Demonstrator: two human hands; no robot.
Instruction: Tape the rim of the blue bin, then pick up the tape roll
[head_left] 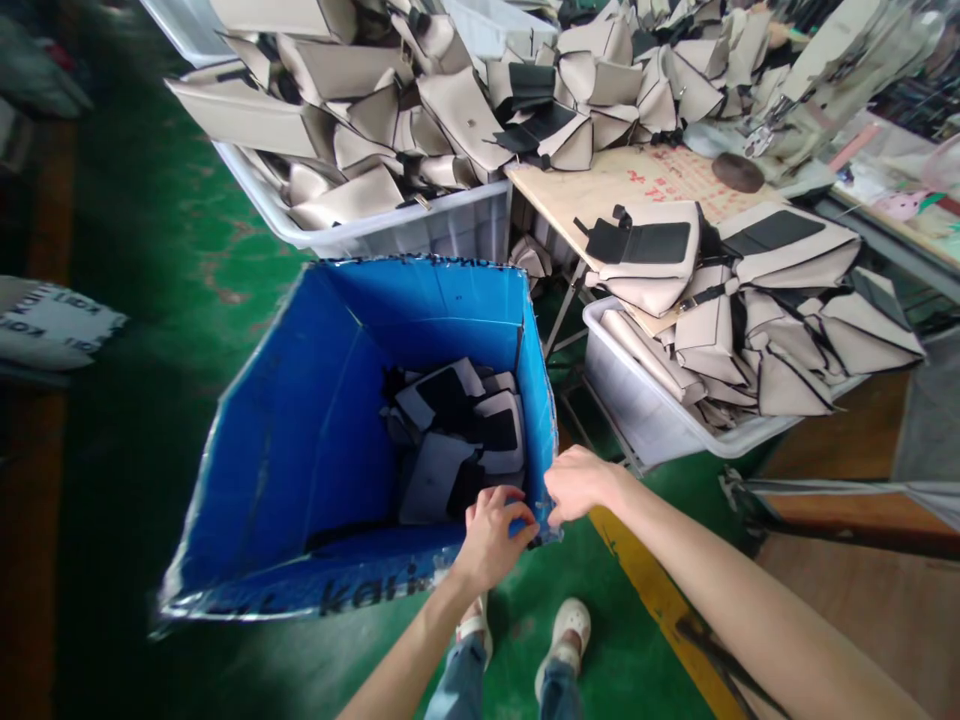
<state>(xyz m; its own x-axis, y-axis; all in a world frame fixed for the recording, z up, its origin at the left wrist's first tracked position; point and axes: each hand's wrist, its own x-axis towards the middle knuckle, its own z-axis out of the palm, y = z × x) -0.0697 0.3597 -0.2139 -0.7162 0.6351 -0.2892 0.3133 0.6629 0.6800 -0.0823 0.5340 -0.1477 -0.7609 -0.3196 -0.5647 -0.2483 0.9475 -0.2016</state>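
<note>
Fingers of the left hand point(491, 535) and right hand point(577, 485) pinch the blue bin point(300, 420) at its near corner. Pieces inside (beige and black, perhaps bag parts) point(457, 430) lie half shadowed above the green floor point(150, 250).

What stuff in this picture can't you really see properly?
Head view only:
- Bottom of the blue bin: covered by the bag pieces lying inside, so how many there are is unclear.
- Fingertips of the left hand and right hand: curled over the bin's corner, grip hidden.
- Red writing on the board: too small to read.
- Sewing machine: blurred and cut off by the top edge.
- Left edge: blurred.
</note>
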